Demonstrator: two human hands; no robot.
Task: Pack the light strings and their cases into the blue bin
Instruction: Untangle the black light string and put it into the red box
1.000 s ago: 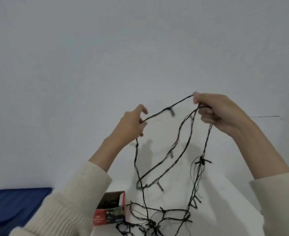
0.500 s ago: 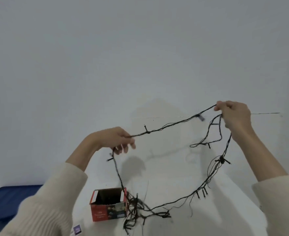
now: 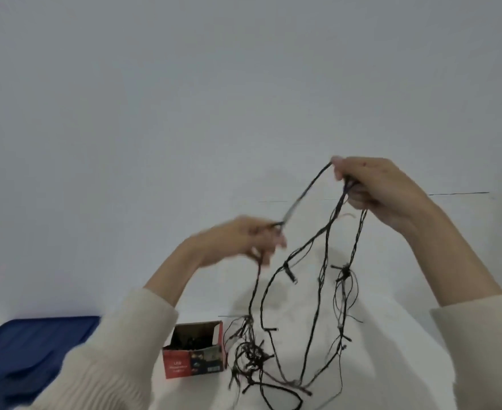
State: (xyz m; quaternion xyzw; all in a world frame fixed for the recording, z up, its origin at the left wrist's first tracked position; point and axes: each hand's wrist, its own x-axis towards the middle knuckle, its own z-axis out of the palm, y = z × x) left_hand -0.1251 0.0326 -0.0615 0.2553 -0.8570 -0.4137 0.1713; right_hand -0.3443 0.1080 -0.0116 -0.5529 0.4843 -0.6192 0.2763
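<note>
Right hand [image 3: 375,192], light string [image 3: 286,266] over white table [image 3: 406,368] (grey wall [image 3: 184,99] behind)

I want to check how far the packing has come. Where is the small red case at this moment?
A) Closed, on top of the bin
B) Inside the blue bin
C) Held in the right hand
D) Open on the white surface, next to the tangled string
D: the red case stands open on the white surface, outside the blue bin, with the light string tangled beside it. The left hand and the right hand grip only string.
</note>
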